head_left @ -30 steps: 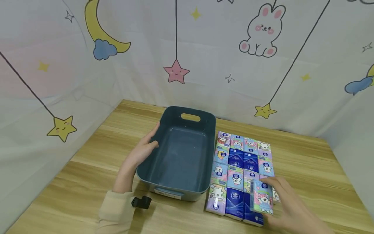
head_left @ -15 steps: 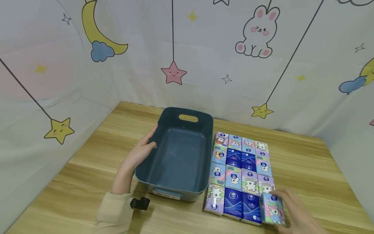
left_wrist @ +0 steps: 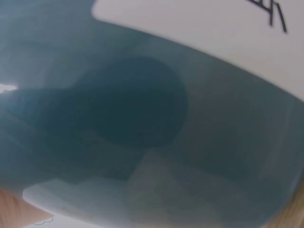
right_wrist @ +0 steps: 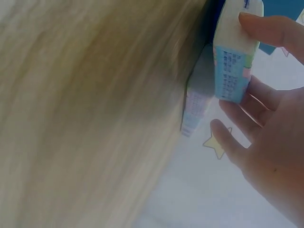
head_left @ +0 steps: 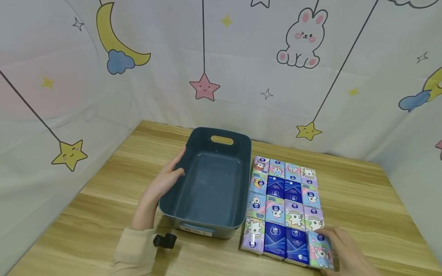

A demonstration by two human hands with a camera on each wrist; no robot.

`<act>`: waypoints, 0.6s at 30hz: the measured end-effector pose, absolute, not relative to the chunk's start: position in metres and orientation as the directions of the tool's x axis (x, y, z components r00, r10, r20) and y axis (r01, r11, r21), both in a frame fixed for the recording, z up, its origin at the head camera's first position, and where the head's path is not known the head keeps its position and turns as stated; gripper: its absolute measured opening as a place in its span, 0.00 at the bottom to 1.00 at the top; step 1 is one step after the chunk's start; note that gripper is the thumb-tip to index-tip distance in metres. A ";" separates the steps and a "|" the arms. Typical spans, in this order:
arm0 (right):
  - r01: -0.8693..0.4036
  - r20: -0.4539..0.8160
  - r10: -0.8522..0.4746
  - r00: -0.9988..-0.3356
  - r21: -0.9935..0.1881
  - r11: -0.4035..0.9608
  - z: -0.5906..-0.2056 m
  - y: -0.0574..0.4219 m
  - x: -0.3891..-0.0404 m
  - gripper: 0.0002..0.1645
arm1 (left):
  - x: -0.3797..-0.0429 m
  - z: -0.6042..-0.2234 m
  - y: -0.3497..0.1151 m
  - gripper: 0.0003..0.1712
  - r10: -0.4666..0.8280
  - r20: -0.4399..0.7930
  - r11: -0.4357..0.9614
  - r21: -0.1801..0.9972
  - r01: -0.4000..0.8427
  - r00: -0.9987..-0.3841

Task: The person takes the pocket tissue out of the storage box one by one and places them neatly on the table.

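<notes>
A dark blue-grey plastic storage bin point(head_left: 210, 191) with a cut-out handle stands on the wooden table. My left hand point(head_left: 164, 182) holds its left side, thumb over the rim and fingers along the outer wall, partly hidden. Close up in the left wrist view is the bin's wall point(left_wrist: 142, 104). Right of the bin, tissue packs point(head_left: 275, 211) lie in a tight grid of rows, some dark blue, some with cartoon bears. My right hand point(head_left: 347, 251) grips a blue-and-pink tissue pack point(head_left: 320, 250) at the grid's near right corner. In the right wrist view, thumb and fingers pinch this pack point(right_wrist: 232, 71).
A white label point(head_left: 195, 230) is on the bin's near end. A small black device point(head_left: 165, 240) sits at the left cuff. White curtain point(head_left: 241, 57) with cartoon prints encloses the table point(head_left: 100, 214) at the back and sides.
My right hand has moved the tissue pack from above the grid to the right, then down into the near right corner, beside a dark blue pack. My left hand stays on the bin.
</notes>
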State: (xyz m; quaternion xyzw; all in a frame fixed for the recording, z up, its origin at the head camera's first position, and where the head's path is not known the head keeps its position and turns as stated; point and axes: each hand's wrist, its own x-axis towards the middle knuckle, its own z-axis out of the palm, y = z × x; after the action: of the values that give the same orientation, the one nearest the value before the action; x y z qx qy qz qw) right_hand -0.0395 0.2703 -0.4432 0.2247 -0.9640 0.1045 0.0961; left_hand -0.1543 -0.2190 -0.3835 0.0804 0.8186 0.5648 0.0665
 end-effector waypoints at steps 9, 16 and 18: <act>-0.414 0.164 -0.388 -0.907 -0.182 0.892 -0.446 0.269 -0.036 0.58 | -0.156 -0.384 -0.216 0.43 0.216 -0.018 0.350 0.935 0.060 -0.976; -0.402 0.144 -0.380 -0.913 -0.174 0.899 -0.447 0.267 -0.030 0.57 | -0.163 -0.382 -0.216 0.45 0.220 -0.072 0.278 0.960 -0.008 -0.973; -0.409 0.158 -0.386 -0.909 -0.155 0.900 -0.447 0.267 -0.027 0.57 | -0.163 -0.383 -0.217 0.45 0.212 -0.089 0.254 0.967 -0.033 -0.973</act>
State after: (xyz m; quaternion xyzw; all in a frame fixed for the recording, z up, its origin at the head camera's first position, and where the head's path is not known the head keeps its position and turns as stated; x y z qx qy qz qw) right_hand -0.0270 0.2668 -0.4471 0.2041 -0.9726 0.0925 0.0620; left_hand -0.1633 -0.2169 -0.3833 0.0570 0.7852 0.6082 0.1010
